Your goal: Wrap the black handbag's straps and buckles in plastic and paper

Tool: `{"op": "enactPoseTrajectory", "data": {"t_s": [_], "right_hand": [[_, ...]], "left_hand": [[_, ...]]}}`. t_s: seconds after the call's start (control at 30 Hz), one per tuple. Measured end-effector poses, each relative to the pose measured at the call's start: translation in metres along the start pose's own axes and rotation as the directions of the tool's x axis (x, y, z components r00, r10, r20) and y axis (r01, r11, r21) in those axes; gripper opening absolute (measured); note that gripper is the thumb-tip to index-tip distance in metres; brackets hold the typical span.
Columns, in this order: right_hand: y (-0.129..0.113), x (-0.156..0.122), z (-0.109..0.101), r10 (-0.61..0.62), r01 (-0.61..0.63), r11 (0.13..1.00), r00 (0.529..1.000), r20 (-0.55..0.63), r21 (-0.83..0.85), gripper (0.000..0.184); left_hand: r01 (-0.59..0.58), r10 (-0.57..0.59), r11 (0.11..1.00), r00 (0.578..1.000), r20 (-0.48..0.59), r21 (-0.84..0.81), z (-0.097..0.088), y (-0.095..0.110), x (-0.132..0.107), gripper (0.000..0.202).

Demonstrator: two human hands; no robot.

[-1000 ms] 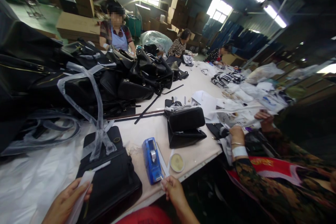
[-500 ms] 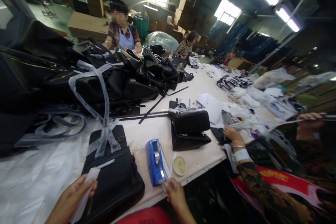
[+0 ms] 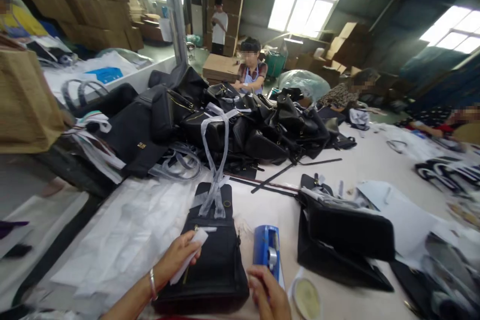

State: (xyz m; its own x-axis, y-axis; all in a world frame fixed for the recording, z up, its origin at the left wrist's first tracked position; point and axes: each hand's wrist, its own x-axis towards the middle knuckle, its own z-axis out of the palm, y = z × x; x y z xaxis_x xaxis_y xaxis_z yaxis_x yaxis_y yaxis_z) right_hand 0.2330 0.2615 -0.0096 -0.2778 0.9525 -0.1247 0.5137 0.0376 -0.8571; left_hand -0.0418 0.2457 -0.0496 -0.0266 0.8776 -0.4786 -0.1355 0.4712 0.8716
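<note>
A black handbag [image 3: 213, 255] lies flat on the table in front of me. My left hand [image 3: 176, 259] rests on its left edge, fingers closed on a white paper strip [image 3: 189, 256]. My right hand [image 3: 268, 296] is curled at the near end of a blue tape dispenser [image 3: 267, 252], which stands just right of the bag; what its fingers hold is hidden. A clear plastic strip [image 3: 214, 170] runs from the bag up into a heap of black bags [image 3: 240, 127].
A second black bag [image 3: 343, 240] lies to the right, and a small round tin [image 3: 305, 300] sits near the table edge. White sheets [image 3: 123, 230] cover the table on the left. Several people sit along the far side [image 3: 250, 67]. Cardboard boxes [image 3: 75, 5] stand behind.
The view has swung left, so the co-worker on the right is out of sight. My left hand has moved onto the bag with the paper strip. My right hand stays at the dispenser.
</note>
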Motion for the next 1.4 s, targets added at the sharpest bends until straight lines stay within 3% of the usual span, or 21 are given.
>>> {"op": "enactPoseTrajectory", "data": {"t_s": [0.07, 0.13, 0.23, 0.33, 0.47, 0.57, 0.67, 0.8, 0.9, 1.03, 1.2, 1.3, 1.4], "right_hand": [[-0.032, 0.029, 0.02, -0.152, 0.139, 0.987, 0.969, 0.194, 0.08, 0.026], [-0.051, 0.054, 0.041, -0.249, 0.225, 0.967, 0.931, 0.268, 0.116, 0.02], [-0.058, 0.077, 0.068, -0.34, 0.321, 0.94, 0.885, 0.317, 0.113, 0.019], [-0.056, 0.086, 0.082, -0.372, 0.373, 0.925, 0.86, 0.35, 0.067, 0.022], [-0.058, 0.089, 0.088, -0.372, 0.402, 0.916, 0.855, 0.361, -0.009, 0.02], [-0.057, 0.093, 0.092, -0.326, 0.358, 0.933, 0.875, 0.358, -0.027, 0.025], [-0.052, 0.1, 0.098, -0.261, 0.269, 0.963, 0.903, 0.342, 0.023, 0.043], [-0.044, 0.107, 0.109, -0.256, 0.214, 0.965, 0.904, 0.343, 0.155, 0.035], [-0.038, 0.108, 0.118, -0.255, 0.199, 0.961, 0.908, 0.333, 0.193, 0.026], [-0.03, 0.109, 0.127, -0.28, 0.239, 0.956, 0.915, 0.291, 0.171, 0.024], [-0.023, 0.115, 0.128, -0.36, 0.347, 0.932, 0.87, 0.336, 0.102, 0.02], [-0.022, 0.118, 0.122, -0.366, 0.366, 0.927, 0.833, 0.415, 0.083, 0.019], [-0.025, 0.113, 0.112, -0.265, 0.272, 0.962, 0.881, 0.393, 0.039, 0.018]], "left_hand": [[-0.008, 0.008, 1.0, 1.0, 0.018, 0.004, -0.001, -0.004, 0.001, 0.034], [-0.019, 0.02, 1.0, 0.999, 0.028, -0.004, -0.002, -0.007, 0.002, 0.035], [-0.047, 0.048, 0.998, 0.998, 0.037, -0.037, -0.004, -0.009, 0.003, 0.034], [-0.049, 0.054, 0.995, 0.997, 0.056, -0.083, -0.006, -0.008, 0.002, 0.032], [-0.036, 0.049, 0.989, 0.995, 0.088, -0.146, -0.01, 0.002, -0.002, 0.03], [-0.016, 0.042, 0.981, 0.991, 0.13, -0.195, -0.014, 0.01, -0.005, 0.028], [0.033, 0.014, 0.966, 0.984, 0.179, -0.257, -0.02, 0.014, -0.005, 0.024], [0.136, -0.036, 0.91, 0.967, 0.252, -0.392, -0.029, 0.011, -0.001, 0.024], [0.236, -0.075, 0.849, 0.939, 0.336, -0.472, -0.038, 0.008, 0.003, 0.024], [0.377, -0.103, 0.766, 0.871, 0.48, -0.521, -0.046, 0.007, 0.008, 0.025], [0.466, -0.103, 0.688, 0.821, 0.561, -0.556, -0.046, 0.006, 0.01, 0.029], [0.434, -0.073, 0.715, 0.825, 0.56, -0.547, -0.044, 0.007, 0.009, 0.027], [0.337, -0.056, 0.765, 0.884, 0.465, -0.549, -0.041, 0.01, 0.006, 0.028]]}}
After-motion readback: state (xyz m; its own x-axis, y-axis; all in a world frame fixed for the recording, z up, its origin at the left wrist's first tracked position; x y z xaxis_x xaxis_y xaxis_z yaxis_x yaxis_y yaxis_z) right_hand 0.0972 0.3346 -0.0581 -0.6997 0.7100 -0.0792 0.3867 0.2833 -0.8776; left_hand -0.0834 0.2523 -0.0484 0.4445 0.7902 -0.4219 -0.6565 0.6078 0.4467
